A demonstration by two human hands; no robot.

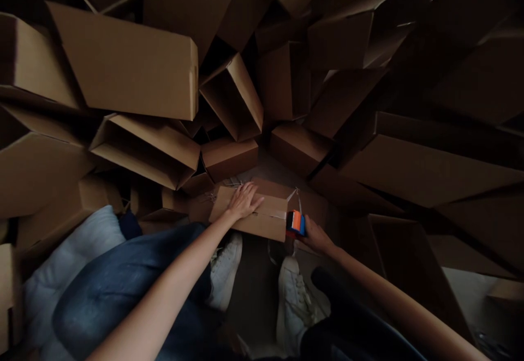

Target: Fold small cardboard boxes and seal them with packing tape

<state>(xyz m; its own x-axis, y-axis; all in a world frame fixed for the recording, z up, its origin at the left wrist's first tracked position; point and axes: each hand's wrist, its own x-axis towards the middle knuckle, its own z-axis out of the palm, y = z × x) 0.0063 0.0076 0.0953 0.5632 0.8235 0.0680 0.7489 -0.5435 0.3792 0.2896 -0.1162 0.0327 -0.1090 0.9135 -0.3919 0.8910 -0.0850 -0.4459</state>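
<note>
A closed cardboard box (254, 223) lies on the floor in front of me, with a strip of packing tape (274, 213) along its top. My left hand (244, 201) rests flat on the box's top, fingers spread. My right hand (317, 235) grips a small tape dispenser (296, 223) with an orange and blue body, right beside the box's near corner. A thin strand rises from the dispenser toward the box's far flap. The dispenser's roll is hidden by its casing and my fingers.
Large cardboard boxes (123, 61) lean in a dense pile on every side, some with open ends. Blue jeans (123, 284) and a white sneaker (224, 271) are below my left arm. Another white sneaker (293, 306) is below my right arm. A pale cushion (69, 279) lies at lower left.
</note>
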